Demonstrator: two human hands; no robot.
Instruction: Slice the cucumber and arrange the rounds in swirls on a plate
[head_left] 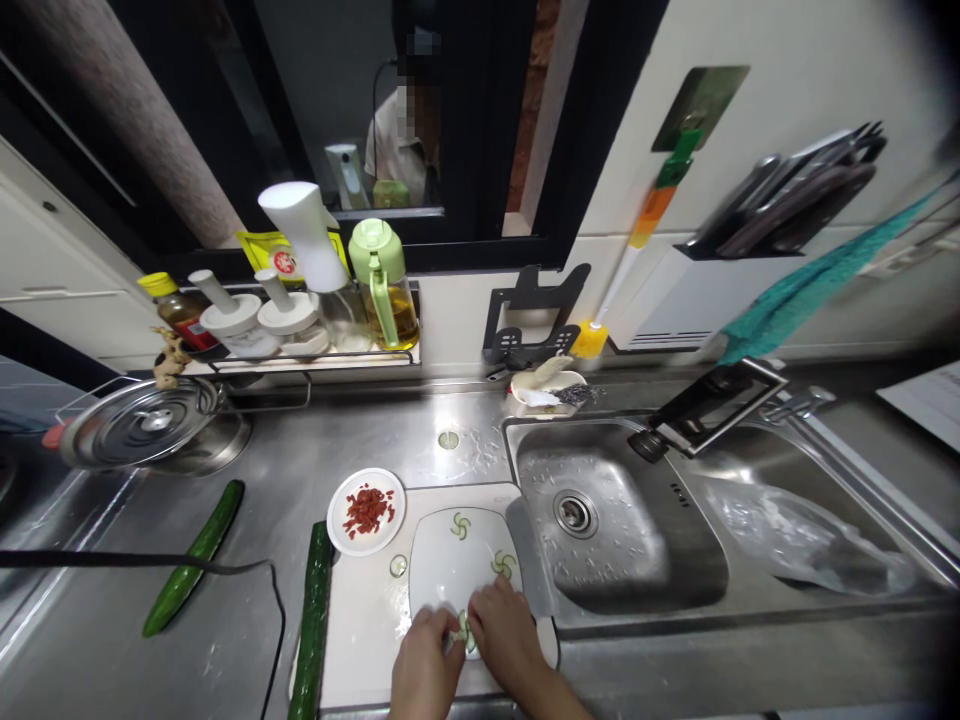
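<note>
Both my hands meet over the near edge of a white square plate (450, 570) that rests on a white cutting board (360, 610). My left hand (424, 665) and my right hand (504, 632) pinch a small green cucumber piece (463, 632) between their fingertips. Two pinwheel-shaped cucumber pieces lie on the plate, one at the back (459, 525) and one at the right (504, 565). A round cucumber slice (397, 566) lies on the board by the plate's left edge. A whole cucumber (311, 620) lies along the board's left side.
A small white dish of red bits (366, 511) sits at the board's back left. Another cucumber (193, 570) and a black cable (135, 562) lie on the steel counter at left. The sink (622, 520) with a plastic bag (795, 540) is right; a pan lid (146, 425) and bottles stand behind.
</note>
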